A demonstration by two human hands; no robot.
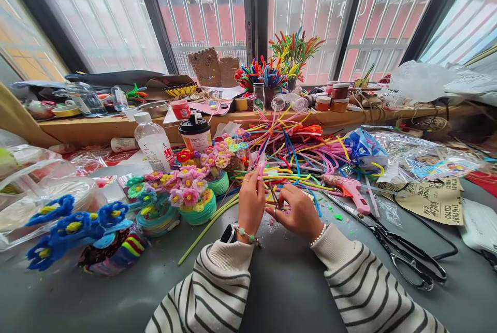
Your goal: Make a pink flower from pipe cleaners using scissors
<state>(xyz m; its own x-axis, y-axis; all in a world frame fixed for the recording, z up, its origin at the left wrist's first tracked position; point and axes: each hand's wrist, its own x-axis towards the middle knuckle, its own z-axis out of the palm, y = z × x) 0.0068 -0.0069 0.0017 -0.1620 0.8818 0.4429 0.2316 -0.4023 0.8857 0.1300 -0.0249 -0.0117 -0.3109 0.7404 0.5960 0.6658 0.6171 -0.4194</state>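
My left hand (250, 201) is closed, with a short piece of pink pipe cleaner (261, 169) pinched at its raised fingertips. Close beside it, my right hand (298, 213) has its fingers curled around a thin dark metal tool (273, 194), whose kind I cannot make out. The tool points up toward the left fingers. Behind both hands lies a loose heap of coloured pipe cleaners (303, 149). Left of my left hand, pink pipe-cleaner flowers (190, 188) stand in a green wrapped pot (199, 210). Small fluff and scraps are scattered under the hands.
Blue pipe-cleaner flowers (73, 227) stand at the left. A water bottle (152, 141) and a lidded cup (195, 133) are behind the pots. On the right lie a pink glue gun (351, 192) and large black scissors (407, 255). Jars (339, 97) line the windowsill (116, 128).
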